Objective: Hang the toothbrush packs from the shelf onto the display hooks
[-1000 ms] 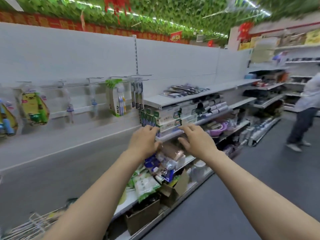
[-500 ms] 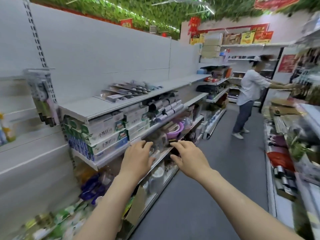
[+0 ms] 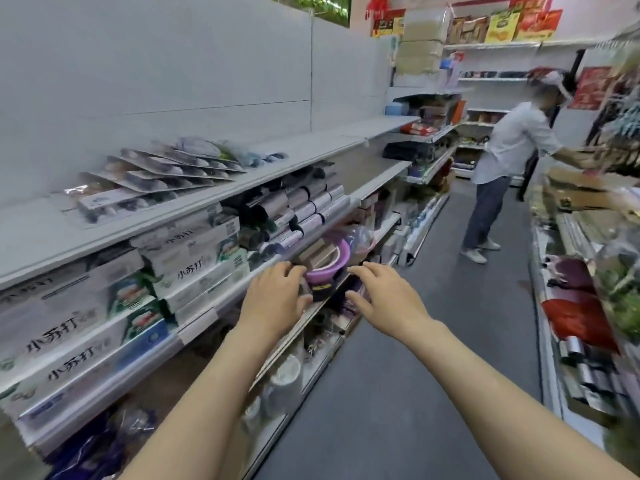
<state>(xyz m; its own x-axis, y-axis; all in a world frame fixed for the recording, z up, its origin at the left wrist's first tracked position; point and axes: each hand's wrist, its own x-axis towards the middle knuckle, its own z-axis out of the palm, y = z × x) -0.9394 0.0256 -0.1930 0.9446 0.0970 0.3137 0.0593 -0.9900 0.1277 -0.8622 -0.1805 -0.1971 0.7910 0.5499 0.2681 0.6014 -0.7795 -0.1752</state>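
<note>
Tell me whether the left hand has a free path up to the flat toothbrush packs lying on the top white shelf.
Probably yes. The left hand hangs open and empty below the flat toothbrush packs, which lie uncovered on the top white shelf with nothing over them.

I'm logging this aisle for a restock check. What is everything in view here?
toothbrush packs: a fanned stack, count unclear, clear and grey, on the top shelf.
boxes: many, white with green and blue, second shelf, left.
rolls: many, grey and dark, second shelf, right of the boxes.
basin: one, purple, third shelf, just beyond the hands.
other person: one, white shirt, down the aisle.
left hand: open, empty.
right hand: open, empty.
</note>
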